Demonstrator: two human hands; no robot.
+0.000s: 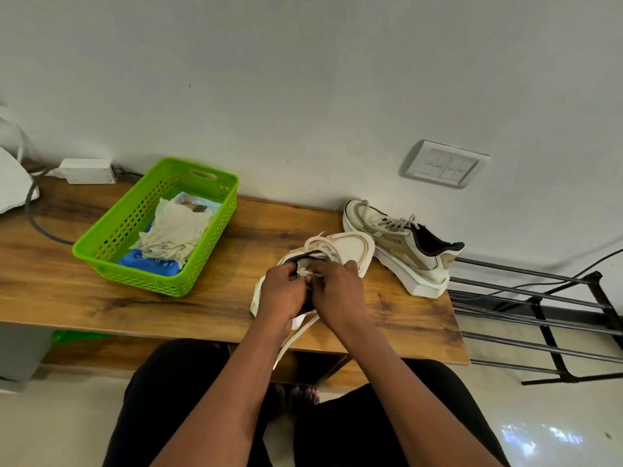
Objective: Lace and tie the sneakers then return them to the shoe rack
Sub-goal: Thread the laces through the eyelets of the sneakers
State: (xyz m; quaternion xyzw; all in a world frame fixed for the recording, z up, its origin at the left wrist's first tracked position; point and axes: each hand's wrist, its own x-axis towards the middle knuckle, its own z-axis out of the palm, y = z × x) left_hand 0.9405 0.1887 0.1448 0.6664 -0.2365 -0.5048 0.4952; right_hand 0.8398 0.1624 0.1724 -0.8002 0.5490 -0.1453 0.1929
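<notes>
two hands, left hand and right hand, both pinch the lace atop the near sneaker on the table; pulling both ends evenly should seat the knot. second sneaker lies just beside, shoe rack further right.

Left forearm and right forearm bare, uncovered right up to the lower edge of view, wrists bare too. Left grip and right grip likewise bare, backs and knuckles plain to see, nails too small to judge. Black trousers over both thighs, plain and matte, one solid colour across left and right leg alike, too dark to show seams or pockets. Toes dim in shadow between the legs; bare or in sandals, impossible to tell.
</notes>
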